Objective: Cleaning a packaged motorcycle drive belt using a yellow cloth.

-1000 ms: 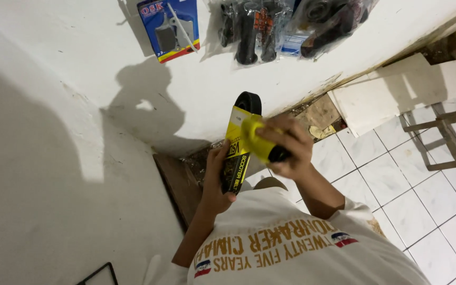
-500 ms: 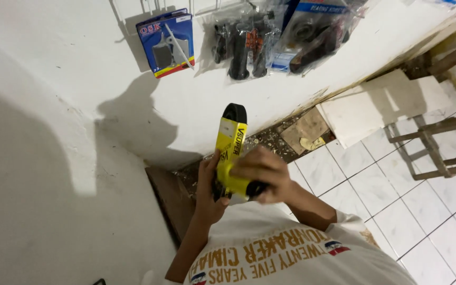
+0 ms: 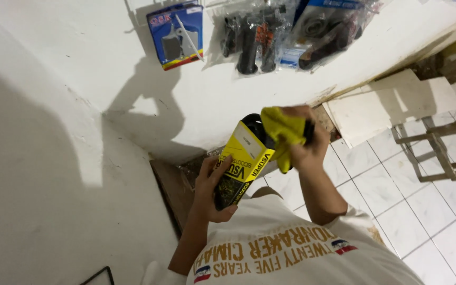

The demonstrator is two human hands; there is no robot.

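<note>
On the far left a white wall (image 3: 54,158) fills the view, with the person's shadow cast across it. Higher up hangs a blue blister pack (image 3: 176,34) holding grey brake-pad-shaped parts.

The left hand (image 3: 213,187) comes next. Its fingers are curled closed around the lower end of a black belt in a yellow cardboard sleeve (image 3: 241,163), thumb on the near side, fingertips wrapped over the sleeve's left edge. The forearm rises from the white printed T-shirt (image 3: 291,253) and is bent at the elbow, so the hand holds the belt tilted, its black loop pointing up and away towards the wall.

Above, clear bags of black rubber grips (image 3: 249,39) and other dark parts (image 3: 328,31) hang on the wall.

To the right, the right hand (image 3: 307,142) is closed in a fist on a yellow cloth (image 3: 283,132), which is bunched and pressed against the top of the belt where the black loop leaves the sleeve. The wrist is bent inward and the forearm runs down to the shirt, elbow out to the right.

Beyond the hands lie white floor tiles (image 3: 397,195), a pale flat board (image 3: 391,105) leaning at the wall's foot, and a wooden stool frame (image 3: 439,148) at the right edge.
</note>
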